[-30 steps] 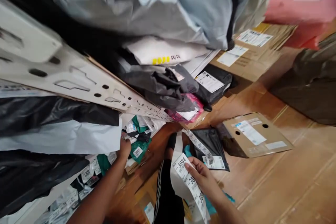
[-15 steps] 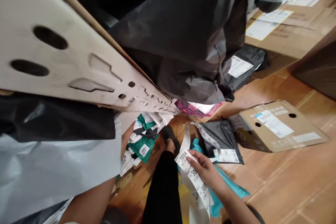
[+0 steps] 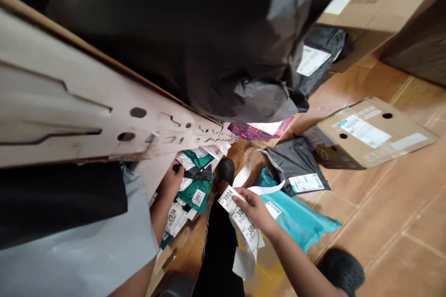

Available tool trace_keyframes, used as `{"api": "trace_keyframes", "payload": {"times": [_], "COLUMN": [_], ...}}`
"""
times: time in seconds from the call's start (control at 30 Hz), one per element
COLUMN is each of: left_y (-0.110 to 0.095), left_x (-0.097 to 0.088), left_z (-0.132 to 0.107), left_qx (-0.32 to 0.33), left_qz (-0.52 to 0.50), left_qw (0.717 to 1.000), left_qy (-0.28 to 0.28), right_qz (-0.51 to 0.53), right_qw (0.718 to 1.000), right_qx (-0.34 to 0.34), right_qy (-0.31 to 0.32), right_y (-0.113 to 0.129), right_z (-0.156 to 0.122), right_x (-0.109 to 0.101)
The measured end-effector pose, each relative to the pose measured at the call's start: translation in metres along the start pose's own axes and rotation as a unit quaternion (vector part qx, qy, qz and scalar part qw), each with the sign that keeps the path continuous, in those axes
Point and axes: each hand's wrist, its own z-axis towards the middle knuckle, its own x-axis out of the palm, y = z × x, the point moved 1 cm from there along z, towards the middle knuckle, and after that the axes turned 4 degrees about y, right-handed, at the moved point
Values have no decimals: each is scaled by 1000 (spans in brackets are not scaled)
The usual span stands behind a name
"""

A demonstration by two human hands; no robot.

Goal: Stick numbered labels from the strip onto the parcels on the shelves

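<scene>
My right hand (image 3: 252, 209) pinches a strip of white number labels (image 3: 240, 217) near its top, where 3004 is printed. The strip hangs down below the fingers, and a loop of it curls behind toward the floor parcels. At the left, my left hand (image 3: 172, 177) is closed at the end of a small black plastic parcel (image 3: 198, 172), its fingers partly hidden. This parcel lies over a pile with a green parcel (image 3: 193, 192) labelled 3001 and a white parcel (image 3: 176, 218) labelled 2038.
A teal parcel (image 3: 299, 220) and a dark grey parcel (image 3: 296, 162) lie on the wooden floor. Beyond them stands a cardboard box (image 3: 376, 134). A perforated white shelf post (image 3: 104, 116) and a large black bag (image 3: 195, 41) fill the upper left. Black shoes are below.
My left hand has come into view at the pile, on the small black parcel. The right hand with the label strip has shifted slightly left, uncovering more of the teal parcel.
</scene>
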Motion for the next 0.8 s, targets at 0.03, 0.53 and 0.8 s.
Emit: {"api": "trace_keyframes", "payload": {"times": [0.03,0.53,0.8], "left_y": [-5,-5,26], "left_x": [-2,18,6], "left_z": [-1,2,-8], "left_qx": [-2,116,280], "left_qz": [15,-263,28], "left_qw": [1000,956,959], "left_qy": [-9,-64,35], "right_qz": [-4,-225,-467], "right_qw": [1000,971,870], "right_qx": [-2,-65,15], "right_qy": [2,-42,-155], "right_y": [-1,-24,-3], "right_z": [-2,14,87], "right_x": [3,14,68]}}
